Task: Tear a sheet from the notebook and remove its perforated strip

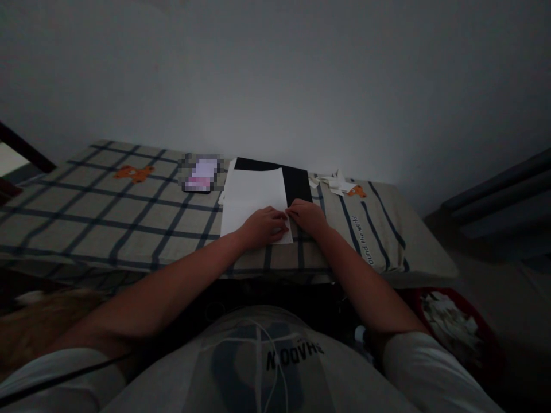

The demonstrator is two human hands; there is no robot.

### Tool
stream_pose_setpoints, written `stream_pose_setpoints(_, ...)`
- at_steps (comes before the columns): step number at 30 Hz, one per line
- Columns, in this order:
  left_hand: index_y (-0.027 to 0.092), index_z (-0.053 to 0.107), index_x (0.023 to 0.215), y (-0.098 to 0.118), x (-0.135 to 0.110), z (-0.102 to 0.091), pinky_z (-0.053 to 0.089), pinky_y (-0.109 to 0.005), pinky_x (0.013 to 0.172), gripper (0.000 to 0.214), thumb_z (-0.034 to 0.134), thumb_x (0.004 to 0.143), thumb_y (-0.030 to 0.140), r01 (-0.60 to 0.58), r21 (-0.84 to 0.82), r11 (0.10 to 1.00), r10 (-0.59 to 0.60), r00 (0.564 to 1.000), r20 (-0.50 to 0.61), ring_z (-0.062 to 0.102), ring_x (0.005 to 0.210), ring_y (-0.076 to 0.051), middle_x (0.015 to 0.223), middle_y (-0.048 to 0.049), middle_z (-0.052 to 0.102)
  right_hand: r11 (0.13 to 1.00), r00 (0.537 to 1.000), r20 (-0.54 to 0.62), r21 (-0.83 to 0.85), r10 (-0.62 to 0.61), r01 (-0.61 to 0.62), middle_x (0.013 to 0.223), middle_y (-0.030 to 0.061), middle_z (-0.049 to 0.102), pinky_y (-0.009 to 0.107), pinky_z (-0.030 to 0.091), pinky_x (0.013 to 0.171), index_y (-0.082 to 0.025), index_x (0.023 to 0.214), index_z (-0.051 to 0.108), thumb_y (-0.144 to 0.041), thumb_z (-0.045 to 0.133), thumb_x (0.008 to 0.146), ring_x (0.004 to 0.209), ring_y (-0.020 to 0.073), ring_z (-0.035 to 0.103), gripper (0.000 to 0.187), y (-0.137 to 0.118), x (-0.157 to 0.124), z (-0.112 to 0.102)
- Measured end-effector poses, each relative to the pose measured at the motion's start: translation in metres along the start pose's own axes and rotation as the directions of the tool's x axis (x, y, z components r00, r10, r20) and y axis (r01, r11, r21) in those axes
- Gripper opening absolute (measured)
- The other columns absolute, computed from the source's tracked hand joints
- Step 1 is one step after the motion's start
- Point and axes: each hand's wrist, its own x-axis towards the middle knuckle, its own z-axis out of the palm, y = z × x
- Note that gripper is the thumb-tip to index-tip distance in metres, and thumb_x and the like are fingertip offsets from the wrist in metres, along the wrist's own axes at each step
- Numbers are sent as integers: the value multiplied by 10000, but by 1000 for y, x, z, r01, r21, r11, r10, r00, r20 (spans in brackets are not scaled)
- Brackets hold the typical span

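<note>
On the left of the frame, our desk [64, 223] lies under a checked cloth [176, 215], with an orange bear print [134, 173] on it. Next, left of centre, we have a phone [202, 175], partly blurred, its screen lit. In the middle lies our white paper [253, 192], overlapping a black sheet [297, 186] that shows behind and to its right. Our left hand [264, 225] rests on the paper's lower right part, half open, fingers loosely bent, with nothing visible in its grasp. Our right hand [307, 217] is just beside it at the paper's right edge, fingers curled, tips close together; we cannot tell whether they pinch the edge. Right of centre, we see white scraps [333, 182] near the wall [370, 97]. At the lower right, a red bin [491, 350] holds more pale scraps.
</note>
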Motion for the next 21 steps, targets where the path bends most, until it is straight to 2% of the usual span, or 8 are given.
stream_pose_setpoints(8, 239, 741, 916, 0, 1, 1, 473, -374, 885, 173, 579, 884, 288, 15, -2, 1000, -15, 1000, 6, 585, 988, -206, 1136, -32, 691, 998, 1000, 8, 61, 14, -15, 962, 72, 672, 278, 408, 760, -175, 902, 736, -257, 500, 957, 893, 175, 597, 255, 7, 6, 5)
stream_pose_setpoints(17, 228, 740, 922, 1, 0, -1, 474, -371, 869, 173, 580, 880, 277, 12, -18, 1000, -12, 1000, 9, 584, 980, -209, 1130, -38, 691, 994, 999, 45, 110, -14, 9, 907, 87, 681, 298, 412, 773, -159, 849, 745, -205, 544, 911, 861, 187, 590, 215, 11, 17, -1)
stream_pose_setpoints(21, 223, 739, 914, 0, 0, 1, 476, -368, 878, 177, 575, 883, 281, 13, -15, 1000, -13, 1000, -6, 586, 991, -208, 1129, -36, 691, 994, 999, 43, 103, 21, -25, 921, 89, 694, 302, 416, 778, -167, 859, 750, -224, 549, 908, 878, 194, 601, 215, 9, 20, -2)
